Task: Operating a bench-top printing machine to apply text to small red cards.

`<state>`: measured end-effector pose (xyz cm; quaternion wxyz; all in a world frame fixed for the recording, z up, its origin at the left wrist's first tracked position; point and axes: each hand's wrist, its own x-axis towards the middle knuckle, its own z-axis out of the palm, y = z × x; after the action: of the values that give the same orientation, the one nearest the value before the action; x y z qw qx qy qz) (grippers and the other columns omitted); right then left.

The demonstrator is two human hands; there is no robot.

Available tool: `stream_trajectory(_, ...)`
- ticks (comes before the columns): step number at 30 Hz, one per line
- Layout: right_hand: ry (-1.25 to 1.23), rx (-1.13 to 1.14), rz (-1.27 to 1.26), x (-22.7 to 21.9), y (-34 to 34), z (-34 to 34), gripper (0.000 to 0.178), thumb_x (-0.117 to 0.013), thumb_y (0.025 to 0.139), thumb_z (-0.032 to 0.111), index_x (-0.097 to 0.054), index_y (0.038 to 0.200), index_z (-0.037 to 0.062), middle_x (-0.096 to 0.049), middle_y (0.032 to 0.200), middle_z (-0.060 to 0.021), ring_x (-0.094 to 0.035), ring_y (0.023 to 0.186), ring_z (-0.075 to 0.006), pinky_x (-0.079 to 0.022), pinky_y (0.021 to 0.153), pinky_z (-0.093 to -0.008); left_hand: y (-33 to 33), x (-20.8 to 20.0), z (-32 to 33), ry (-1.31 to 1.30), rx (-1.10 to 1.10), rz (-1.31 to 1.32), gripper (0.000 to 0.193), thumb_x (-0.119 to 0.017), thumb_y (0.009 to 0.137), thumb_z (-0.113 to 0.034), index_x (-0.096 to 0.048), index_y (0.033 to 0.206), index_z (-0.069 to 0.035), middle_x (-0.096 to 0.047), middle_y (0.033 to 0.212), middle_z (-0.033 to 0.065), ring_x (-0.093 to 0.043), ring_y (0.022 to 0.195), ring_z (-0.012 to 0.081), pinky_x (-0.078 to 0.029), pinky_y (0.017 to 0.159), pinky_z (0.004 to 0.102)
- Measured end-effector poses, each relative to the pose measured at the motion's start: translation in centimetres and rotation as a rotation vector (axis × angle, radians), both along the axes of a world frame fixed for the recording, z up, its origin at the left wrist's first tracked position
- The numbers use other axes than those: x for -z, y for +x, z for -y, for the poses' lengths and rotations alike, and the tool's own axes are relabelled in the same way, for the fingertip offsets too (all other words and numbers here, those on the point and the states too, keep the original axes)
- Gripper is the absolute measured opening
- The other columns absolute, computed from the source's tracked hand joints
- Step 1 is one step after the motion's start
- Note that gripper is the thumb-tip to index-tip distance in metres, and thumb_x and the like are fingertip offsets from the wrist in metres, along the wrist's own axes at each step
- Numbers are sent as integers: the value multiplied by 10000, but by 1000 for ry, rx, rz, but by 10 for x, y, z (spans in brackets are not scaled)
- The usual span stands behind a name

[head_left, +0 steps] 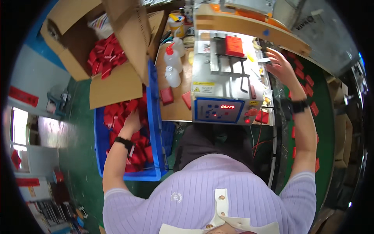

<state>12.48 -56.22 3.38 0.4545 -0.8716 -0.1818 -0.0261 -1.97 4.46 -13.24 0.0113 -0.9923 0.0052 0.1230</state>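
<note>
Carton (78, 43) w/ red pieces, far left, flaps open, above blue bin (157, 117) of red pieces (138, 150); left hand (131, 120) sunk in bin, fingers buried among pieces, grip can't be told, black band on wrist. Centre: wooden bench (175, 105) w/ squeeze bottles (172, 64), two loose red pieces just beside grey machine (228, 84), red block (234, 46) on top, red-digit panel in front. Right hand (278, 64) beside machine's right edge, fingers spread apart, holding nothing, fingertips near a small metal part (264, 60); green belt (325, 113) w/ spaced red pieces beyond wrist.
</note>
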Motion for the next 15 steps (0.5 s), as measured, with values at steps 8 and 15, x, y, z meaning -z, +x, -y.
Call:
stream_trajectory(8, -21, -443, 60, -15, 62, -72, 760, -814, 591, 320, -483, 1215, 40, -597, 1089, -166, -559, 1033, -251, -428, 882, -363, 11, -28, 23, -305, 31, 69, 636, -508, 766, -55, -268, 1350, 22, -551, 1064, 296, -563, 945, 410, -461, 787, 445)
stream_trajectory(15, 6, -160, 360, -21, 34, -45, 912, -823, 558, 340, -378, 1315, 93, -557, 1132, -184, -545, 1037, -298, -431, 883, -359, 10, -33, 15, -195, -122, -94, 639, -478, 791, -52, -222, 1374, -8, -553, 1050, 300, -572, 895, 426, -473, 722, 449)
